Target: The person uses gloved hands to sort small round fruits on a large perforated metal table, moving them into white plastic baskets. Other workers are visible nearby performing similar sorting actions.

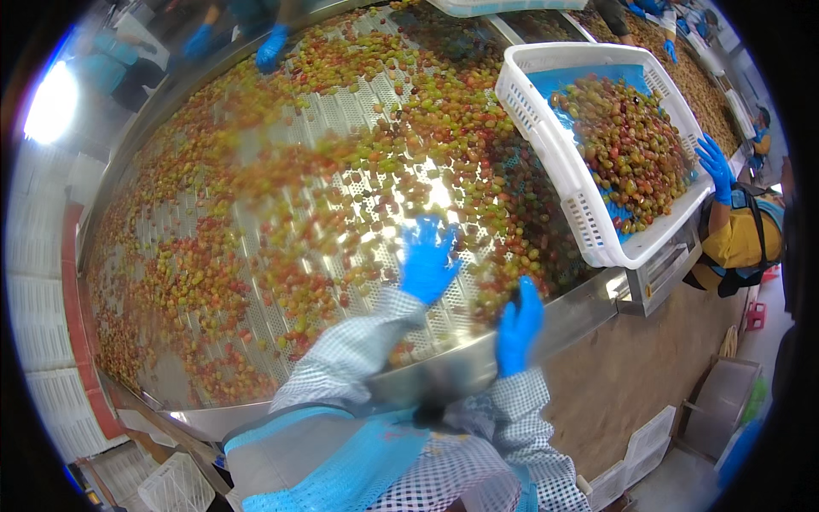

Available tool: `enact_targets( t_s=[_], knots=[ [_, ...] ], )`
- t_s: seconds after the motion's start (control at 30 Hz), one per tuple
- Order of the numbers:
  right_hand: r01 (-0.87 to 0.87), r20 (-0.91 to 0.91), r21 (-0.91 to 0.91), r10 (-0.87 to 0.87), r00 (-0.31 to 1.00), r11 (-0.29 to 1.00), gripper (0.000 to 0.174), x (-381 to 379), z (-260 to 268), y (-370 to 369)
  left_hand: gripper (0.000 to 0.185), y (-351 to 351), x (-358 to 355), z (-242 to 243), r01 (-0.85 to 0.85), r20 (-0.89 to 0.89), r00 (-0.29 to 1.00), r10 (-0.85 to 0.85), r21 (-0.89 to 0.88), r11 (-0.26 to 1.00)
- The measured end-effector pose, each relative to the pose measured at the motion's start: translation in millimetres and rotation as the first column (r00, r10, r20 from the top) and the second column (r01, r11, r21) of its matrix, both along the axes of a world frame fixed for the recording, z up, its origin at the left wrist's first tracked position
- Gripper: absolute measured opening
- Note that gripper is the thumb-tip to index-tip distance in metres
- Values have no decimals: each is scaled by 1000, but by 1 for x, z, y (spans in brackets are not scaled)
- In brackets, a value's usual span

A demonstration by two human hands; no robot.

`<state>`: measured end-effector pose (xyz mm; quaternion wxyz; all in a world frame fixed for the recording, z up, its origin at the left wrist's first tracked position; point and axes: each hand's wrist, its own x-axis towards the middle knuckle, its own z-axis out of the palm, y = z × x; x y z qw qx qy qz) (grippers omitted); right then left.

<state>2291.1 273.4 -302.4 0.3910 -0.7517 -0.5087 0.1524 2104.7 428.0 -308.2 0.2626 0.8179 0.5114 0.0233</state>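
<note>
My left hand [427,261], in a blue glove, reaches over the perforated metal conveyor [333,112] with its fingers spread. Loose red and green grape-like fruits [384,163] lie around it, and nothing shows in its grasp. At the conveyor's near metal edge is my right hand [519,328], also gloved in blue. Its fingers point away from me, somewhat apart, beside a cluster of fruits [496,288]; no held object is visible. Some fruits left of my hands are blurred.
A white plastic crate [544,150] heaped with fruit stands over the conveyor's right side. A co-worker's gloved hand [715,165] touches its rim. Across the conveyor is another person's gloved hand [272,48]. The steel side rail [576,307] borders the near edge; white crates [649,441] stand below right.
</note>
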Motion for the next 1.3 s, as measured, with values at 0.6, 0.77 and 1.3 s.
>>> enact_targets(
  t_s=[0.6,0.77,1.3],
  knots=[
    [-82,89,16,80,993,997,52,37,-8,5,18,125,-44,-17,-514,-45,838,543,269,815],
    [-66,64,2,66,996,998,51,44,-10,10,29,159,-45,-31,-371,-138,905,401,203,906],
    [-80,22,28,79,997,996,48,77,-19,5,27,127,-43,-15,-604,-76,768,635,244,759]
  ],
)
